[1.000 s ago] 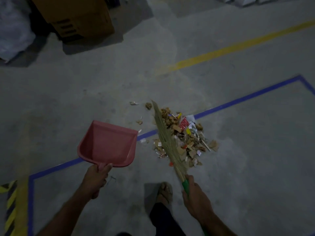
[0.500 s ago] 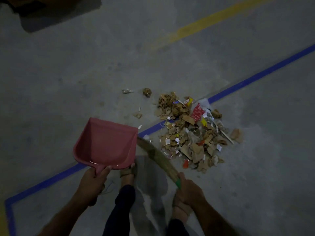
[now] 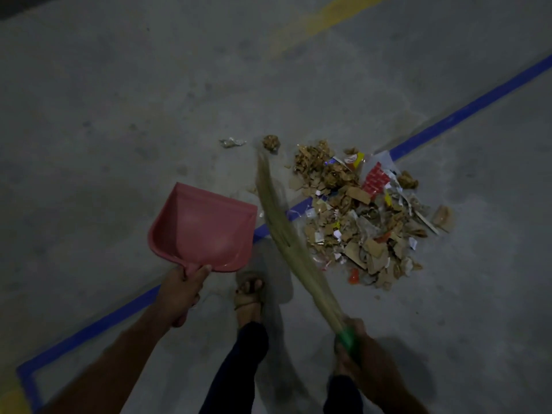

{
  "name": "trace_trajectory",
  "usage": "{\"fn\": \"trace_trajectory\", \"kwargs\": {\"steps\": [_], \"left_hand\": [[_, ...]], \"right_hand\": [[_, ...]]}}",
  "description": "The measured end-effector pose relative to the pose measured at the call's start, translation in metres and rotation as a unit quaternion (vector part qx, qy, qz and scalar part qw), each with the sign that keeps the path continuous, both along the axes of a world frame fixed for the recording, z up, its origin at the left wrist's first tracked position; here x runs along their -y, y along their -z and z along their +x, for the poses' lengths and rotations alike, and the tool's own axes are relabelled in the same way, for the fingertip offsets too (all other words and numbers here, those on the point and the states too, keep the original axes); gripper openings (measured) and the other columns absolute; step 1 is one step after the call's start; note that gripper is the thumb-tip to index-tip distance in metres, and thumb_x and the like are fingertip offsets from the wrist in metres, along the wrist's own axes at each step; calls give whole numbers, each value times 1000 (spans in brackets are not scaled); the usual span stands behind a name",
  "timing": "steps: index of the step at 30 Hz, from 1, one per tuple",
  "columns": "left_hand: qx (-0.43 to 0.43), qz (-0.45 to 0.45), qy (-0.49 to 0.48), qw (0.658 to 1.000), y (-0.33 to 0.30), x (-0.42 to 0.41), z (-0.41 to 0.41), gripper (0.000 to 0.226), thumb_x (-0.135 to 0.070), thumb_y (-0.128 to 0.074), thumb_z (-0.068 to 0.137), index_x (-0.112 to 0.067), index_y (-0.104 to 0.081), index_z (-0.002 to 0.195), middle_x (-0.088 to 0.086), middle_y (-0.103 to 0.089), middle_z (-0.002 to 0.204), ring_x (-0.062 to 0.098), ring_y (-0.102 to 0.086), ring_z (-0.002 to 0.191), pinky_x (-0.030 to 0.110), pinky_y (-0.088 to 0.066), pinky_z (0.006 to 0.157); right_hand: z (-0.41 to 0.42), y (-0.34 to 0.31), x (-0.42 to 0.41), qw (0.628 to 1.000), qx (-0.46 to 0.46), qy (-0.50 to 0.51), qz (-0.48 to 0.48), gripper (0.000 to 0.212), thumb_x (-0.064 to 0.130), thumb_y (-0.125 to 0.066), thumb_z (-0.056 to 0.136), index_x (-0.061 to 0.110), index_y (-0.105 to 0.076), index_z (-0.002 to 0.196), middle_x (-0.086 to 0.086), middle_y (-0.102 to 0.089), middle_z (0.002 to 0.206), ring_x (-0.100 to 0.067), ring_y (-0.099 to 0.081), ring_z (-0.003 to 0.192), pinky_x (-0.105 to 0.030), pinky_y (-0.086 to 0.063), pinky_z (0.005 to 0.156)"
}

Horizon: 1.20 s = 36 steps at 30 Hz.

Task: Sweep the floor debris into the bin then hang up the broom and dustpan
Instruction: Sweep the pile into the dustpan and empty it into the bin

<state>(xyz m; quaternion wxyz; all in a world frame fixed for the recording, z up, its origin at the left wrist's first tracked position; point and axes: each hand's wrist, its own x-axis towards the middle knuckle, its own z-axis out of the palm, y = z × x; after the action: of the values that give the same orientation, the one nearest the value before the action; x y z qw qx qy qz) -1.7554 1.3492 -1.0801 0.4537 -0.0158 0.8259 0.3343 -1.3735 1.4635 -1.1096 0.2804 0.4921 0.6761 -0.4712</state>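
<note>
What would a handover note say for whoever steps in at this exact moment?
Left hand grips the handle of the pink dustpan, which looks empty.
Right hand grips the broom at its green handle; the bristles, blurred, lie between dustpan and debris pile.
The pile sits across the blue floor line; two stray scraps lie beyond the bristle tips.
Done: debris gathered in a heap.
Left: sweep it into the dustpan, empty it into the bin (not in view), hang up both tools.

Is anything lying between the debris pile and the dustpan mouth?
Only the broom itself: its bristles run across the gap between the pile and the dustpan. Otherwise just floor and the blue line, no other obstacle.
</note>
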Motion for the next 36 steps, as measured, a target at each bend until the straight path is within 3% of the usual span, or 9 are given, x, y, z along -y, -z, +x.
{"fn": "trace_trajectory", "kwargs": {"steps": [2, 6, 12, 18, 21, 24, 28, 33, 36], "left_hand": [[-12, -6, 3, 1000, 6, 4, -19, 26, -19, -67, 96, -7, -52, 78, 4, -41, 53, 7, -34, 33, 15, -27, 35], [-33, -22, 31, 999, 13, 10, -41, 30, -19, -66, 96, -1, -56, 74, 10, -44, 52, 11, -36, 33, 16, -28, 36], [-26, -10, 44, 999, 18, 11, -56, 32, -19, -67, 96, -5, -51, 72, 8, -42, 51, 10, -35, 33, 16, -27, 35], [0, 4, -3, 1000, 32, -2, -49, 34, -21, -66, 95, -10, -47, 70, 2, -42, 49, 13, -38, 38, 21, -30, 40], [-16, -6, -12, 1000, 37, -10, -45, 34, -19, -66, 96, -11, -48, 68, 3, -42, 48, 9, -37, 35, 17, -29, 35], [-28, -12, -23, 999, 42, -6, -55, 33, -20, -67, 95, -9, -51, 70, 5, -45, 50, 11, -38, 36, 18, -30, 36], [-58, -45, -29, 997, 51, 11, -85, 32, -26, -72, 92, -6, -56, 73, 12, -52, 61, 18, -46, 53, 27, -36, 50], [-63, -54, 10, 997, 63, 17, -114, 33, -27, -69, 93, 2, -59, 81, 13, -54, 60, 18, -44, 50, 27, -34, 51], [-46, -46, 45, 997, 76, 8, -121, 31, -29, -69, 93, 0, -60, 87, 11, -55, 63, 19, -43, 49, 26, -35, 49]], "right_hand": [[-52, 24, -7, 999, -25, -19, 31, 58, 55, -50, 87, 46, -27, 139, 8, -64, 105, -12, -64, 84, -37, -55, 74], [-130, 56, -35, 996, -12, -66, 65, 55, 39, -50, 94, 29, -30, 144, -1, -61, 102, -21, -61, 82, -31, -44, 68], [-58, 24, -34, 992, 71, 92, 48, 49, 29, -55, 99, 22, -32, 141, 4, -64, 83, -8, -63, 62, -20, -48, 49], [-10, -18, -27, 984, 102, 143, 22, 59, 28, -69, 90, 23, -37, 139, -5, -64, 119, -12, -63, 81, -22, -51, 72], [-55, -18, -30, 992, 57, 107, 36, 46, 31, -69, 90, 33, -41, 127, 3, -69, 104, -6, -65, 79, -22, -53, 72], [-124, 0, -38, 995, -59, 71, 32, 45, 34, -63, 94, 43, -36, 130, 7, -66, 82, -5, -64, 65, -21, -49, 55], [-239, 43, -69, 987, -149, 29, 46, 48, 34, -58, 96, 31, -34, 139, 7, -59, 88, -2, -57, 67, -23, -39, 54], [-343, 96, -119, 991, -119, 64, -19, 50, 30, -53, 96, 26, -26, 138, -4, -57, 94, -21, -61, 74, -30, -46, 55], [-335, 119, -136, 979, -85, 177, -61, 45, 25, -52, 97, 26, -26, 133, -7, -54, 97, -23, -60, 76, -32, -50, 51]]}}
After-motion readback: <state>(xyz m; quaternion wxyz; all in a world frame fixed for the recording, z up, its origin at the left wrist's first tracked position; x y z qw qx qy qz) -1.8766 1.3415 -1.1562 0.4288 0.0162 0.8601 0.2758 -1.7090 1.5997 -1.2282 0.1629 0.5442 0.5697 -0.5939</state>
